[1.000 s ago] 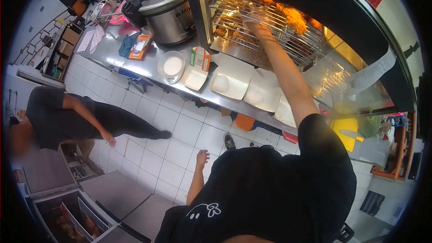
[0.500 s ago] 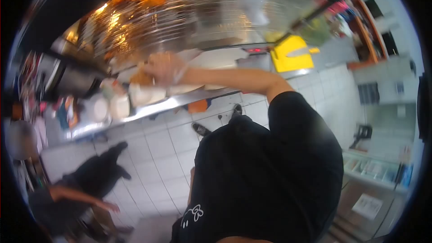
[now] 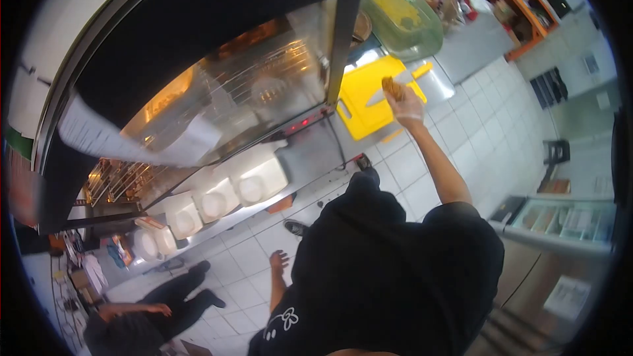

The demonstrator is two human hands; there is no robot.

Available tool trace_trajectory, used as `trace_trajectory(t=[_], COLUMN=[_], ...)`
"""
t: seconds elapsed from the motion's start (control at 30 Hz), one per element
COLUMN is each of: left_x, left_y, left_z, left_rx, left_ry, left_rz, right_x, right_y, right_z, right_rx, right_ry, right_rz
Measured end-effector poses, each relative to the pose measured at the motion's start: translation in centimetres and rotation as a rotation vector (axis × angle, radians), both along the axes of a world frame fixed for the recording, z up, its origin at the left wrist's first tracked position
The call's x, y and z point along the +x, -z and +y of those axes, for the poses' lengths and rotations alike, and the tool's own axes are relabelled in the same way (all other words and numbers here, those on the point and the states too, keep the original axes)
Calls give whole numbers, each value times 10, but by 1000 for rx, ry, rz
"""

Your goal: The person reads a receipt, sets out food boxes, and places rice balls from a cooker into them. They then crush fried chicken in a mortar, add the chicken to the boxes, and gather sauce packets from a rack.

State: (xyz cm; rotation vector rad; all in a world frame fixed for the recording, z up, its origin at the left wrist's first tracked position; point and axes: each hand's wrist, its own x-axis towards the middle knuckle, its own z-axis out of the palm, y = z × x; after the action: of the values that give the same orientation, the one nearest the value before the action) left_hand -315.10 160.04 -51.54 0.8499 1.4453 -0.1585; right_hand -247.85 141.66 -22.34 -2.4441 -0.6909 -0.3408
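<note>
My right hand (image 3: 407, 107), in a clear glove, holds a brown piece of food (image 3: 393, 89) above a yellow cutting board (image 3: 361, 105). Beneath it a large knife (image 3: 380, 95) with a yellow handle (image 3: 422, 70) lies across the board. My left hand (image 3: 279, 261) hangs low beside my body, bare, with its fingers apart and nothing in them.
A lit glass warming cabinet (image 3: 277, 59) with wire racks stands at the left. Open white containers (image 3: 262, 177) line the steel counter. Behind the board is a green tub (image 3: 412, 36). A co-worker (image 3: 132, 323) is at the lower left.
My right hand has moved right, from the counter before the cabinet to above the yellow board, with the brown piece in it. The view has turned, and my left hand has come into sight.
</note>
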Motion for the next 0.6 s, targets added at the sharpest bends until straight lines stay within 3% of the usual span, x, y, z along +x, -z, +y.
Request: trace_trajectory(t=[0.07, 0.1, 0.17, 0.27, 0.3, 0.4, 0.47, 0.53, 0.57, 0.6], left_x=[47, 74, 138, 190, 205, 224, 207, 197, 193, 196], left_y=[-13, -23, -47, -83, -95, -126, -113, -98, -92, -88], left_z=[-14, -20, -42, -87, -102, -145, -188, -219, -233, -244], left_rx=[79, 36, 32, 88, 86, 14, 71, 18, -49, -121], left_ry=[5, 23, 34, 46, 4, -5, -138, -150, -173, -196], left_rz=[-4, 88, 197, 65, 83, 73, 25, 76, 156, 236], right_x=[90, 127, 216, 273, 285, 300, 305, 304, 289, 273], right_y=[-17, -41, -37, -34, -38, -7, 22, 40, 16, -5], right_z=[37, 61, 118, 198, 217, 241, 239, 227, 214, 209], right_rx=[91, -52, -100, -261, -368, -413, -474, -160, -197, -205], right_ry=[-26, -84, -119, -159, -177, -375, -471, -462, -431, -437], right_rz=[-47, 54, 2, 98, 190, 129, 217, -257, -42, -49])
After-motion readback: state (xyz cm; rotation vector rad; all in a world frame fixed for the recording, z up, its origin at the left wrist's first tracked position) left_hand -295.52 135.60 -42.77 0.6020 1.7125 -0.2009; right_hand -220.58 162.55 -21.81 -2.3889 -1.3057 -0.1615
